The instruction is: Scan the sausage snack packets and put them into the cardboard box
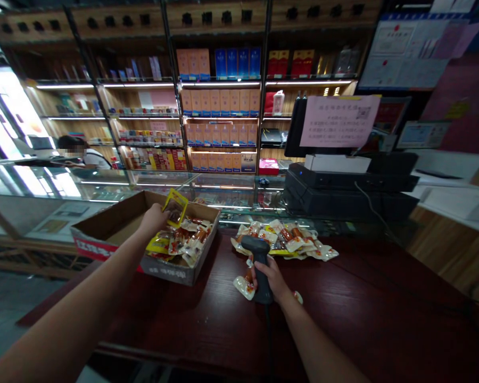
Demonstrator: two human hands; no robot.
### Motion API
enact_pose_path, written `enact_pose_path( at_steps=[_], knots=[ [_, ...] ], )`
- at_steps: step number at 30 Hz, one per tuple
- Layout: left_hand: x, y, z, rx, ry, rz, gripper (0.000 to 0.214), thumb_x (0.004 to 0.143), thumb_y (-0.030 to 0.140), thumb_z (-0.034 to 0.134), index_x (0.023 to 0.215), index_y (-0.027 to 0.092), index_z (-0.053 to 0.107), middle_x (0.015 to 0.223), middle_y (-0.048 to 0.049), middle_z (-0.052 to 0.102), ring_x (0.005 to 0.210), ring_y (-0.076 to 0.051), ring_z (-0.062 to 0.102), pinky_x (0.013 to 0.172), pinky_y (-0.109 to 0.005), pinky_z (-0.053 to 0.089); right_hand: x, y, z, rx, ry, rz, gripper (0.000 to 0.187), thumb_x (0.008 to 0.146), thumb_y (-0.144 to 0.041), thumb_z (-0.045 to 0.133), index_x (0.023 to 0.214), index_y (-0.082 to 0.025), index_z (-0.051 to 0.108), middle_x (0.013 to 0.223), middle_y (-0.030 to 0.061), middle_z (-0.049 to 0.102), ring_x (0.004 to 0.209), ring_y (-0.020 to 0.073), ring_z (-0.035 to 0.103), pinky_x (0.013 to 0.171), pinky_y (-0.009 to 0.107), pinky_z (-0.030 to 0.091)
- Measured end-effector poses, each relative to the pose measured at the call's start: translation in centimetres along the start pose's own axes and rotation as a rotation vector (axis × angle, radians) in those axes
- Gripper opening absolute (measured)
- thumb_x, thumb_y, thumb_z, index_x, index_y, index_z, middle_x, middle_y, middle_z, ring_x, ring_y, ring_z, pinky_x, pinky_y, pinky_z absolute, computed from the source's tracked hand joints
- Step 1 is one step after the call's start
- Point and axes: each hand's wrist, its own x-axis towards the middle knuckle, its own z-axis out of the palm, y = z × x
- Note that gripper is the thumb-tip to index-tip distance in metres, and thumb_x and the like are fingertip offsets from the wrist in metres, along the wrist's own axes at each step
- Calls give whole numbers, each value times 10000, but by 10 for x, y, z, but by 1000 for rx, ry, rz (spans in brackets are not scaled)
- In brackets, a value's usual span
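Nearest you: 1 dark red-brown wooden tabletop [211, 324], glossy. On/over it, your 2 hands. Your R hand [274, 277] has its fingers curled round the handle of 1 dark grey plastic handheld scanner [263, 287], held upright, head at top, dark cord running down toward you. Just L of the handle, 1 clear-and-white plastic packet w/ reddish-brown filling [244, 287] lies on the table; a bit of packet also shows past your R wrist, can't tell if same one.

Your L hand [154, 219] pinches 1 flat rectangular yellow-edged plastic packet w/ dark brown contents [176, 209] by its L side; some fingertips hidden behind it. It's tilted, above the R half of 1 open shallow cardboard box w/ red-and-white printed side [171, 272]. In the box: a pile of white/clear packets [193, 239] plus some yellow ones, overlapping, no exact ct.; L part shows bare cardboard.

Beyond the scanner, 1 heap of similar white, clear & yellow packets [291, 239], too jumbled to ct.

Farther: 1 glass-topped display counter [99, 183]; on the R, 1 black monitor w/ 1 pink paper sign [339, 122]. Far back, 1 person in a white top [98, 158] at L, & wall shelves w/ 4 blue boxes [237, 63] up top beside 3 orange boxes [193, 64].
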Motion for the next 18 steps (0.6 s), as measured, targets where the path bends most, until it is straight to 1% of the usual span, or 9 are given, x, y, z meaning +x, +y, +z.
enact_pose_path(
  at_steps=[2,3,5,6,8,10,13,15,18],
  knots=[
    [-30,15,12,-452,-44,-35,257,746,234,536,982,133,533,916,-98,637,705,-196,635,591,-324,533,-1,-1,1,10,-18,-2,349,686,-390,673,906,-152,545,517,-34,589,342,105,511,344,206,418],
    [-48,22,22,-660,-90,-37,270,750,234,531,1006,146,524,933,-83,631,724,-181,633,610,-322,543,-2,-2,2,18,-27,-3,351,688,-389,671,915,-150,550,522,-32,590,345,105,512,348,208,419],
    [-87,33,50,-965,-161,-67,297,728,265,573,1002,163,523,941,-66,625,783,-175,630,660,-328,556,-4,-3,2,34,-43,-5,357,690,-382,669,932,-145,558,536,-27,595,352,106,515,356,213,423],
    [-107,36,67,-1069,-207,-60,320,715,290,596,1005,172,528,981,-67,622,835,-186,629,694,-342,559,-5,-4,2,42,-49,-8,363,690,-380,668,943,-143,561,541,-24,598,355,107,518,361,215,425],
    [-142,36,101,-1190,-278,-60,386,695,358,620,1032,188,538,1055,-80,620,936,-222,616,755,-372,551,-6,-6,1,47,-64,-14,377,688,-381,666,957,-139,562,546,-22,599,358,109,524,369,218,428],
    [-166,30,131,-1239,-347,-71,450,665,410,643,1044,190,540,1086,-96,624,992,-253,605,796,-385,537,-8,-8,0,30,-83,-13,380,688,-387,663,956,-140,558,548,-23,598,359,109,528,373,217,429],
    [-178,15,158,-1294,-384,-106,501,633,419,666,1046,170,526,1087,-114,628,970,-254,619,822,-391,525,-8,-10,-1,-50,-119,39,367,687,-394,662,934,-149,546,540,-29,597,352,111,526,361,214,428],
    [-175,6,165,-1308,-386,-144,503,619,379,674,1042,157,518,1069,-111,631,928,-234,632,811,-386,526,-8,-9,-2,-123,-150,80,359,688,-388,666,931,-156,540,538,-34,599,349,114,523,349,214,427],
    [-170,0,166,-1306,-403,-186,472,619,307,656,1045,151,527,1030,-95,641,881,-201,640,781,-358,528,-9,-4,-1,-201,-188,102,316,715,-368,655,936,-171,542,543,-43,600,352,112,523,343,210,428]
  ],
)
